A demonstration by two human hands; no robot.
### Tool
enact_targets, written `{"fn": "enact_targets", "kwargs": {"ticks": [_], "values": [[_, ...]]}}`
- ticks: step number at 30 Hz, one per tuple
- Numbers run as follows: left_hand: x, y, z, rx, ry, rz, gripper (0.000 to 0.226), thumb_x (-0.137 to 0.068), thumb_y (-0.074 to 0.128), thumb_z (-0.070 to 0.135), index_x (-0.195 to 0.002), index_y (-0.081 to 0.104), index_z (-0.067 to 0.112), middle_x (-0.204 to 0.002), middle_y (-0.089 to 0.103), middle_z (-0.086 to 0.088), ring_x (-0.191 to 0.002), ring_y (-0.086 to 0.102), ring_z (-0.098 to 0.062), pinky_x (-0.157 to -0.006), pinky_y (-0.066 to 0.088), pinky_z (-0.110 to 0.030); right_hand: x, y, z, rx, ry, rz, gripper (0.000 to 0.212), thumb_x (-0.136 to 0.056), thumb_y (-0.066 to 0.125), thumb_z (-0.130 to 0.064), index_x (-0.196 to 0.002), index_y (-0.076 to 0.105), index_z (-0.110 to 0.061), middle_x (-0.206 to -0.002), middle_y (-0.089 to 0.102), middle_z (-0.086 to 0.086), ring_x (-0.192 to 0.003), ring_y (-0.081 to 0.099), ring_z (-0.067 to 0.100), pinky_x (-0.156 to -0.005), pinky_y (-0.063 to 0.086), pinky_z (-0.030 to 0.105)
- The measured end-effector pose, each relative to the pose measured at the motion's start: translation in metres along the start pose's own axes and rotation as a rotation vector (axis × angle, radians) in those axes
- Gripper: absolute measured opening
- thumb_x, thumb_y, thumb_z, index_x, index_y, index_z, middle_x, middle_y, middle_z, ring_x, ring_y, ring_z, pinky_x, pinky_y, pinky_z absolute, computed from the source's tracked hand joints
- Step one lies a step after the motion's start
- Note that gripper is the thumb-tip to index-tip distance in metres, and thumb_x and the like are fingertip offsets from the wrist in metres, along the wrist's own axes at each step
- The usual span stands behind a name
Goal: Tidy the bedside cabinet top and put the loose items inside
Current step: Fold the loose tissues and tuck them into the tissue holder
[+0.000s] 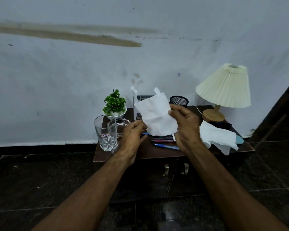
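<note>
A white tissue (155,114) hangs in the air above the dark brown cabinet top (150,152). My right hand (185,127) pinches its right edge between thumb and fingers. My left hand (133,134) holds its lower left corner. A second crumpled white tissue (217,137) lies on the right of the top. Several pens (165,144), blue and red, lie under my hands. A clear drinking glass (105,132) stands at the left front, with a glass ashtray (122,124) behind it.
A small green plant in a white pot (114,105), a black mesh pen cup (178,100) and a pleated lamp (223,90) stand along the back. A tissue box (140,99) is partly hidden. Two cabinet door handles (175,169) face me. The floor is dark tile.
</note>
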State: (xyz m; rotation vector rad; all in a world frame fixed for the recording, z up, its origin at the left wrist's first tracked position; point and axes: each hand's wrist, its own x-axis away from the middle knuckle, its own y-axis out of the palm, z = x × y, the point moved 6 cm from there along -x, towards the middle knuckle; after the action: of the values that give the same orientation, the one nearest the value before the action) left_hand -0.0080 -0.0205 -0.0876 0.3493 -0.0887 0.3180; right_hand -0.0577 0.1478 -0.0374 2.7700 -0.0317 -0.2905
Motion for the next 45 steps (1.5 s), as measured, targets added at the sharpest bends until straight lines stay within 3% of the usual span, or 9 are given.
{"fn": "enact_targets", "kwargs": {"ticks": [6,11,15,19,29,34,37,41,45], "values": [[0.006,0.011,0.001,0.115,-0.064,-0.139,0.027,-0.094,0.069,0.03,-0.119,0.071,0.021,-0.119,0.077,0.004,-0.121,0.067,-0.019,-0.106,0.05,-0.045,0.005,0.001,0.004,-0.31,0.187,0.044,0.023,-0.093,0.059,0.007,-0.114,0.066,0.002,-0.109,0.068,0.02,-0.094,0.065,0.03,-0.095,0.054,0.048],[0.0,0.002,0.017,0.123,0.119,-0.04,0.043,-0.08,0.082,0.024,-0.119,0.074,0.009,-0.114,0.078,-0.011,-0.109,0.074,-0.034,-0.098,0.057,-0.057,0.008,-0.008,0.011,-0.281,0.206,0.096,0.023,-0.092,0.061,0.005,-0.114,0.068,0.002,-0.104,0.072,0.016,-0.088,0.069,0.026,-0.08,0.061,0.041],[0.002,-0.003,0.025,0.054,0.219,0.012,0.027,-0.088,0.079,0.008,-0.115,0.076,0.008,-0.107,0.08,-0.008,-0.099,0.077,-0.031,-0.088,0.063,-0.048,0.012,-0.008,0.012,-0.19,0.203,0.019,0.014,-0.093,0.063,0.001,-0.103,0.071,-0.005,-0.096,0.077,0.009,-0.083,0.073,0.022,-0.076,0.062,0.041],[0.003,-0.003,0.026,0.007,0.25,0.012,0.028,-0.088,0.079,0.008,-0.116,0.075,0.007,-0.105,0.081,-0.007,-0.097,0.078,-0.029,-0.083,0.064,-0.044,0.017,-0.004,0.014,0.002,0.192,-0.13,0.026,-0.09,0.071,-0.002,-0.114,0.074,-0.013,-0.111,0.078,0.008,-0.1,0.075,0.028,-0.087,0.062,0.048],[0.001,-0.003,0.028,-0.099,0.312,-0.031,0.034,-0.088,0.075,-0.005,-0.121,0.071,0.001,-0.105,0.079,-0.002,-0.092,0.077,-0.016,-0.075,0.062,-0.026,0.012,-0.022,0.006,0.147,0.07,-0.097,0.026,-0.092,0.069,0.003,-0.109,0.075,-0.015,-0.102,0.08,-0.001,-0.096,0.076,0.018,-0.08,0.062,0.029],[0.002,-0.004,0.037,-0.141,0.334,-0.052,0.024,-0.09,0.071,-0.008,-0.1,0.073,0.014,-0.083,0.079,0.014,-0.078,0.075,-0.002,-0.066,0.059,-0.019,0.011,-0.033,0.003,0.095,0.077,-0.078,0.025,-0.091,0.065,0.01,-0.093,0.077,-0.013,-0.089,0.079,0.005,-0.084,0.073,0.024,-0.081,0.062,0.04],[0.002,-0.005,0.038,-0.132,0.332,-0.061,0.024,-0.09,0.07,-0.009,-0.098,0.074,0.014,-0.089,0.081,0.007,-0.084,0.076,-0.011,-0.073,0.062,-0.027,0.01,-0.037,0.003,0.085,0.061,-0.072,0.032,-0.091,0.067,0.008,-0.086,0.081,-0.02,-0.089,0.076,0.005,-0.089,0.063,0.032,-0.085,0.049,0.045],[-0.001,-0.009,0.038,-0.152,0.34,-0.033,0.027,-0.087,0.073,-0.009,-0.093,0.077,0.018,-0.088,0.08,0.001,-0.087,0.074,-0.017,-0.084,0.064,-0.037,0.012,-0.042,0.0,0.111,0.006,-0.093,0.034,-0.09,0.068,0.008,-0.089,0.082,-0.023,-0.098,0.079,0.003,-0.099,0.071,0.026,-0.09,0.056,0.043],[-0.002,-0.012,0.04,-0.184,0.367,-0.02,0.03,-0.085,0.074,-0.012,-0.09,0.08,0.017,-0.098,0.081,-0.002,-0.099,0.076,-0.021,-0.088,0.062,-0.039,0.018,-0.04,-0.011,0.187,-0.128,-0.188,0.025,-0.088,0.069,0.011,-0.105,0.076,-0.006,-0.105,0.079,0.006,-0.1,0.074,0.018,-0.085,0.058,0.027]]}}
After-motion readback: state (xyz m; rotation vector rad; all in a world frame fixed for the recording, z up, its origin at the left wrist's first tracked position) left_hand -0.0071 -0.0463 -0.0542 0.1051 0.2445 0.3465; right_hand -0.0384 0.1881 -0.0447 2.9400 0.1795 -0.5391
